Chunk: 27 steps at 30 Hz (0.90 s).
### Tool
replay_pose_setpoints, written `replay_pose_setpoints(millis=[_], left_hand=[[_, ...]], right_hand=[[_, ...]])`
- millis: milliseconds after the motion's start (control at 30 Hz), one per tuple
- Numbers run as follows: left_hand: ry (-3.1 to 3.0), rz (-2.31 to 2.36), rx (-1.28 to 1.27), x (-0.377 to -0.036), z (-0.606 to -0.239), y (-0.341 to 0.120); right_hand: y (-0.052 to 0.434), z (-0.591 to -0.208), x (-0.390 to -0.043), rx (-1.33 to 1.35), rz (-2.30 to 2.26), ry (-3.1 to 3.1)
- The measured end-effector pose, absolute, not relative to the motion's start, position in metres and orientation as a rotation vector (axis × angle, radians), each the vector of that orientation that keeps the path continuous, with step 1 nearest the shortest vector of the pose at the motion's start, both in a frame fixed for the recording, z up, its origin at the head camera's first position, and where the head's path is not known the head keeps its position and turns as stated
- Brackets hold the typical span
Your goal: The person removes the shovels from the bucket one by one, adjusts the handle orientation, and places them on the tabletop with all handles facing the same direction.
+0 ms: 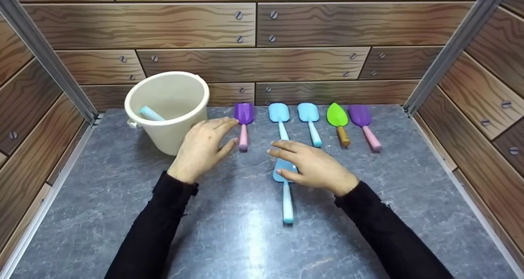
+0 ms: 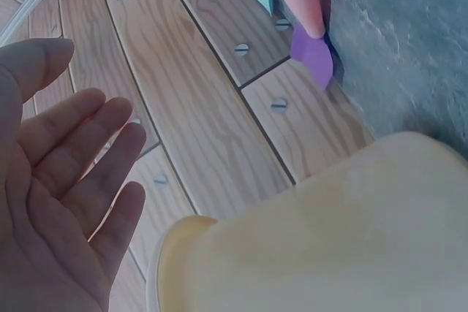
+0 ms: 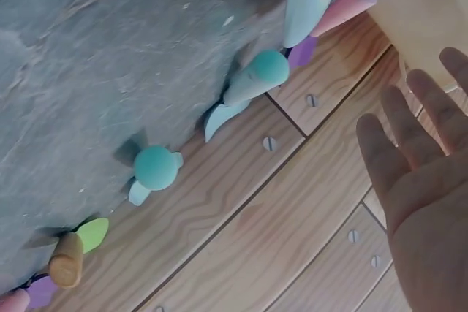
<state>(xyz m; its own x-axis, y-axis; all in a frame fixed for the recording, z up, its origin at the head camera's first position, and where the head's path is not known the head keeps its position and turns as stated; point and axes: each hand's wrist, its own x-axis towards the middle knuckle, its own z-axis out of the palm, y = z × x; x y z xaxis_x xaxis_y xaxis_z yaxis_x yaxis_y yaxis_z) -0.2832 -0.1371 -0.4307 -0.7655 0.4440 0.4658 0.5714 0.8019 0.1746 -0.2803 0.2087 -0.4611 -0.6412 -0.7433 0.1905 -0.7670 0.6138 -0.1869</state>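
Observation:
My left hand (image 1: 213, 138) is open, palm toward the cream bucket (image 1: 168, 107), just beside its right wall. Its fingertips point at a purple trowel with a pink handle (image 1: 244, 123). The left wrist view shows the empty palm (image 2: 66, 202) next to the bucket wall (image 2: 329, 239). My right hand (image 1: 292, 160) is open with straight fingers over the blade of a blue shovel (image 1: 286, 197) lying alone in the middle. Whether it touches the blade I cannot tell. Its palm (image 3: 424, 173) holds nothing. A light blue handle (image 1: 151, 113) leans inside the bucket.
Along the back wall lie two blue shovels (image 1: 279, 117) (image 1: 310, 121), a green trowel with a brown handle (image 1: 338, 121) and a purple trowel with a pink handle (image 1: 363, 125). Wood-pattern walls close in the grey marbled table (image 1: 229, 238) on three sides.

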Motion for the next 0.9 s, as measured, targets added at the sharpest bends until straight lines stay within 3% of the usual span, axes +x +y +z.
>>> replay_pose_setpoints(millis=[900], left_hand=[[-2.678, -0.385, -0.543, -0.278, -0.405, -0.174]], right_hand=[[0.195, -0.445, -0.259, 1.301, 0.150, -2.806]])
